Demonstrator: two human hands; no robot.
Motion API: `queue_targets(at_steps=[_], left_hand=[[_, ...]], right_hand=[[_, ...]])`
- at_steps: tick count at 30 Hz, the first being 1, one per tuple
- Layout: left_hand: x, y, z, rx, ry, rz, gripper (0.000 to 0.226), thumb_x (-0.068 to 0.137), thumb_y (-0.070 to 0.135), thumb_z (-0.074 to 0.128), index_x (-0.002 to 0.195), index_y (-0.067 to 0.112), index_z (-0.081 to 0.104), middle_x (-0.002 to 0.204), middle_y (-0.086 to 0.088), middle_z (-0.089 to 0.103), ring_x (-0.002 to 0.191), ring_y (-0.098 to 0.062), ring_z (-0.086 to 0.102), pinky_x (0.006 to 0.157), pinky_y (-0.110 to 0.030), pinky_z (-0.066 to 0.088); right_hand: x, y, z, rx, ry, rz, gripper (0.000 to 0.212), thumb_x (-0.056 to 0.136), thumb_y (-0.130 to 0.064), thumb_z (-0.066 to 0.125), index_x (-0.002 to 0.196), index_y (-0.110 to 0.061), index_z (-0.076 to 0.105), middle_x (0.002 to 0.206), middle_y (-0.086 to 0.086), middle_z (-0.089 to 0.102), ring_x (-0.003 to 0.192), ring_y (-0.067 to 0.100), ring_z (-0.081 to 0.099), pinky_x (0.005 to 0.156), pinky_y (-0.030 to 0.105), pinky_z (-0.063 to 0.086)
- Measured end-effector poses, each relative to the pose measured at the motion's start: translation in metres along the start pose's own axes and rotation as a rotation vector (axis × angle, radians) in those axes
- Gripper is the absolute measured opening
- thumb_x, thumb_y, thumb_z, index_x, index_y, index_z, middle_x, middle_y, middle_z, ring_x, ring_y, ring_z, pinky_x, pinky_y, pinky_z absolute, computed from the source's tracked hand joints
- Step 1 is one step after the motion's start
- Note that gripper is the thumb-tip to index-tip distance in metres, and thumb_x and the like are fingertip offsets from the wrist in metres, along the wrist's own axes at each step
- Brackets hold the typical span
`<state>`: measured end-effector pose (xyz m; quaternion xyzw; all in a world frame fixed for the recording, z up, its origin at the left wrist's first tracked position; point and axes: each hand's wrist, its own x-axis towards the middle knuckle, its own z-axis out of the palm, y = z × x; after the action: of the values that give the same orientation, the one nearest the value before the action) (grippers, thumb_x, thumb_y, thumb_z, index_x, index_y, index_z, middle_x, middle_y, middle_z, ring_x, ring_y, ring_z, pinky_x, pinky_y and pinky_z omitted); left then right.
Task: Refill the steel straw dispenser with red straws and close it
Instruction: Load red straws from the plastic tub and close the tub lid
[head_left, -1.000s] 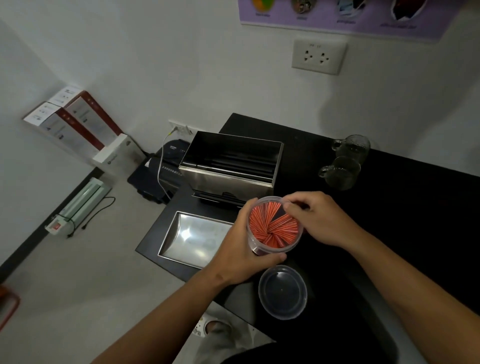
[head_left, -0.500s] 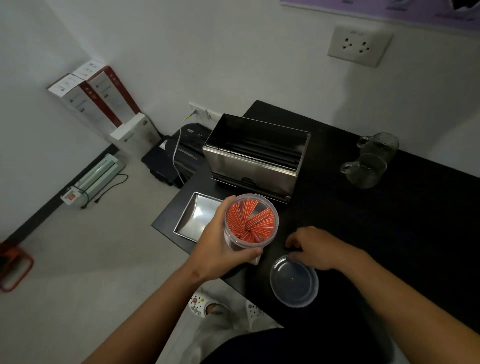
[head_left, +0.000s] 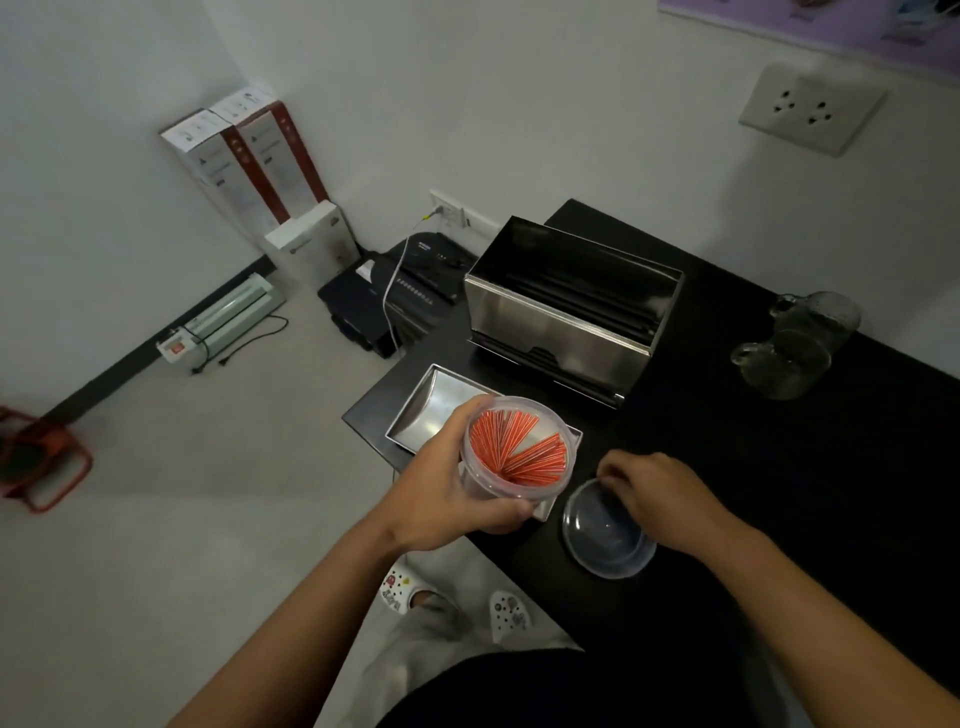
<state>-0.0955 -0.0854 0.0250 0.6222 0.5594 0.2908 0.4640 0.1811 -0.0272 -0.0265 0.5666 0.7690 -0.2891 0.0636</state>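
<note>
Nearest to me, my right hand (head_left: 657, 491) rests on the far rim of the clear plastic lid (head_left: 605, 535), which lies flat on the black tabletop (head_left: 779, 467) close to its near edge; the fingers (head_left: 610, 470) are curled down onto the rim, though I cannot tell whether they actually pinch it. Just left of that, my left hand (head_left: 452, 488) is wrapped around the clear plastic container (head_left: 517, 452), its fingers clamped on the wall, holding it upright with the mouth open. Inside, the red straws (head_left: 519, 447) stand on end and fan out, leaving a dark gap at one side. The container hangs over the near corner of the steel lid (head_left: 431, 410), which lies upturned on the tabletop near its left edge. Beyond it stands the steel straw dispenser (head_left: 566, 317), open at the top, its inside dark. Farther right, two glass mugs (head_left: 795, 348) sit touching each other. Off the tabletop, on the floor by the wall, stand white and red boxes (head_left: 244, 161).
</note>
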Motion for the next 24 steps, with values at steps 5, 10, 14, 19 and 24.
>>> queue_targets(at_steps=[5,10,14,19,24], left_hand=[[-0.006,-0.004,-0.006,-0.049,0.022,-0.016,0.098,0.073,0.043,0.091,0.15,0.042,0.031,0.135,0.038,0.053,0.13,0.008,0.054,0.104,-0.014,0.049],[-0.014,-0.008,-0.017,-0.045,0.035,-0.021,0.096,0.078,0.03,0.091,0.15,0.041,0.03,0.136,0.035,0.054,0.132,0.003,0.055,0.105,-0.018,0.051],[-0.017,-0.009,-0.026,-0.039,0.044,-0.005,0.095,0.078,0.024,0.09,0.149,0.044,0.03,0.138,0.029,0.055,0.133,-0.003,0.056,0.105,-0.022,0.052],[-0.016,-0.009,-0.033,-0.045,0.079,0.017,0.101,0.078,0.02,0.092,0.154,0.038,0.028,0.139,0.026,0.055,0.134,-0.005,0.056,0.106,-0.026,0.053],[-0.012,0.0,-0.035,-0.073,0.136,0.059,0.093,0.077,0.02,0.093,0.145,0.047,0.035,0.134,0.024,0.058,0.13,-0.007,0.059,0.1,-0.024,0.055]], right_hand=[[-0.015,-0.011,-0.029,0.315,0.024,-0.064,0.008,0.1,-0.026,0.066,0.105,-0.033,0.068,0.094,-0.009,0.072,0.085,0.005,0.071,0.081,0.033,0.061],[-0.027,-0.037,-0.058,0.499,0.083,-0.105,0.024,0.097,-0.02,0.07,0.12,-0.027,0.068,0.099,-0.005,0.07,0.086,0.006,0.072,0.08,0.03,0.062],[-0.023,-0.059,-0.067,0.535,0.19,-0.12,0.039,0.097,-0.026,0.07,0.136,-0.027,0.065,0.11,-0.012,0.068,0.104,0.003,0.067,0.086,0.022,0.054],[-0.018,-0.085,-0.071,0.563,0.293,-0.237,0.038,0.099,-0.029,0.066,0.137,-0.023,0.067,0.118,-0.014,0.066,0.111,0.0,0.065,0.096,0.028,0.057],[-0.016,-0.108,-0.069,0.597,0.356,-0.387,0.029,0.098,-0.026,0.068,0.127,-0.024,0.071,0.118,-0.017,0.065,0.113,-0.002,0.064,0.091,0.016,0.055]])
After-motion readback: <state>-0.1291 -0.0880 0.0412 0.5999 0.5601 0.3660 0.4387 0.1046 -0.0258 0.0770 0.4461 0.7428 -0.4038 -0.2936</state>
